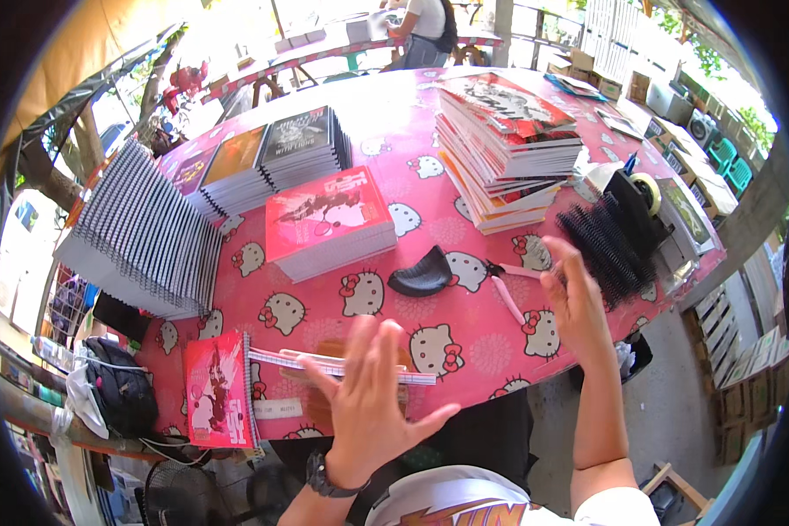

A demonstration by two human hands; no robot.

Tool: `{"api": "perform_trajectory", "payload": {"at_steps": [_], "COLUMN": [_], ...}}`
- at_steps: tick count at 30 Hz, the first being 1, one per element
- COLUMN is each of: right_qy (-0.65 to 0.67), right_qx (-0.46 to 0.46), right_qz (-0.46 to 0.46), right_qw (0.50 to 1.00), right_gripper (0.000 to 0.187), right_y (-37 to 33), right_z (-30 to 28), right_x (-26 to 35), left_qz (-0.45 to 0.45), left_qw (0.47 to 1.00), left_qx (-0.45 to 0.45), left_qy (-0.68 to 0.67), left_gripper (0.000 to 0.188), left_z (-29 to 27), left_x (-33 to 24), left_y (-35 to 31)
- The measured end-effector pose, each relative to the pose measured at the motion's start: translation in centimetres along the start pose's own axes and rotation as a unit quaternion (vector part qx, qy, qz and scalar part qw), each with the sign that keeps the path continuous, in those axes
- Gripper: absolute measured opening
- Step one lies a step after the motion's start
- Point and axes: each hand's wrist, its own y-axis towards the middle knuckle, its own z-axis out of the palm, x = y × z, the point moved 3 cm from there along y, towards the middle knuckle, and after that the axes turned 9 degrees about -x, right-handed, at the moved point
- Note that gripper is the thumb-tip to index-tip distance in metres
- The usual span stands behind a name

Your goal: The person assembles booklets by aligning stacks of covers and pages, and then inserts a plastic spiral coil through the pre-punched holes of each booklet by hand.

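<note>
My left hand (pixel 368 408), a dark watch at its wrist, is held with fingers spread over a brown wooden board (pixel 324 410) and pale strips (pixel 416 379) marked with lines, partly hiding them. Nothing is in it. My right hand (pixel 579 302) is raised with its fingers apart, empty, beside pink-handled pliers (pixel 508 298). A black curved object (pixel 422 273) lies left of the pliers. Beyond my right hand is a bundle of black spiral binding coils (pixel 607 250). A red spiral-bound notebook (pixel 219 392) lies left of the strips.
A stack of red-covered books (pixel 331 241) sits mid-table. Tall spiral-bound stacks (pixel 145 237) stand at left, dark-covered notebooks (pixel 300 131) behind. Loose-cover booklets (pixel 508 149) pile up at far right. A tape dispenser (pixel 644 195) stands near the right edge. Another person (pixel 425 35) stands at a far table.
</note>
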Motion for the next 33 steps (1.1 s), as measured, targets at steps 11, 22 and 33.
{"api": "perform_trajectory", "payload": {"at_steps": [11,22,33], "right_qy": [0.253,0.287,0.256], "right_qx": [0.23,0.227,0.326], "right_qz": [-0.068,-0.105,-0.164], "right_qw": [0.937,0.925,0.895], "right_gripper": [0.025,0.027,0.032], "right_y": [-6.0,-4.9,-3.9], "right_z": [3.8,4.4,3.9], "right_x": [6.1,6.4,7.0], "left_qz": [0.018,0.009,0.039], "left_qw": [0.998,0.985,0.983], "left_qx": [0.058,-0.001,-0.03], "left_qy": [0.023,-0.173,-0.178], "left_gripper": [0.035,0.016,0.022], "left_z": [1.3,0.1,0.2], "left_x": [-0.3,1.9,2.0], "left_y": [-0.2,-0.8,-1.7]}}
